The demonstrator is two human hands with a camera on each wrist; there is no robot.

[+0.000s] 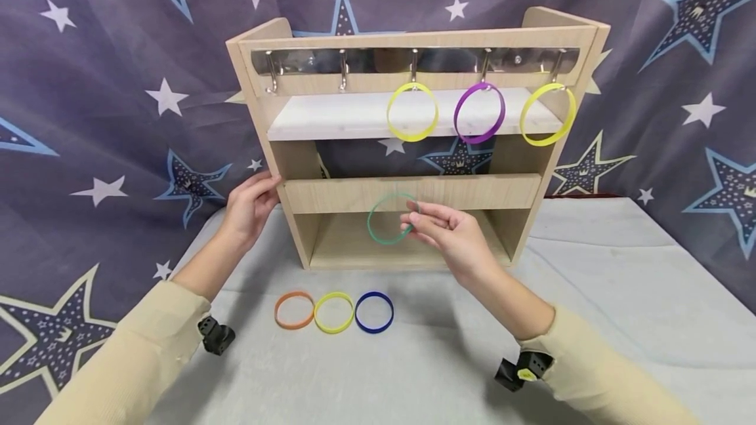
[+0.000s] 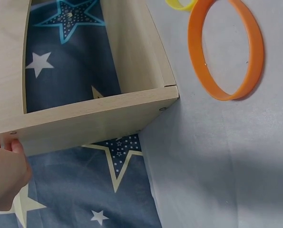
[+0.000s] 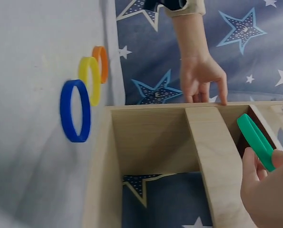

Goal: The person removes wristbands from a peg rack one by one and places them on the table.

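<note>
In the head view, the green band [image 1: 386,242] is in the right hand [image 1: 451,235], whose thumb and fingers pinch one side of the loop. The rest of the loop sticks out to the person's left, in front of the lower rail [image 1: 336,195] of the rack [image 1: 293,238]. It lies between the two hands, well apart from the left hand [image 1: 251,208], whose fingers touch the rack's left side and hold nothing. Nearer the person, an orange band [image 1: 277,312], a yellow band [image 1: 335,331] and a blue band [image 1: 374,330] lie in a row on the bench [image 1: 590,294]. A purple band [image 1: 481,140] hangs from the middle one of the three laden hooks [image 1: 415,64].

In the left wrist view, the left hand's fingertips rest against the outer face of the rack's side; neither the green band nor the right hand shows here.

In the right wrist view, the green band appears nearly edge-on and tilted — a thin, flat strip, thumb on one face and fingers on the other. It looks light and soft, probably rubbery, so it should flex under a squeeze and hardly slip or break. One side of the rim seems the best hold — a gentle pinch would keep the loop round.
</note>
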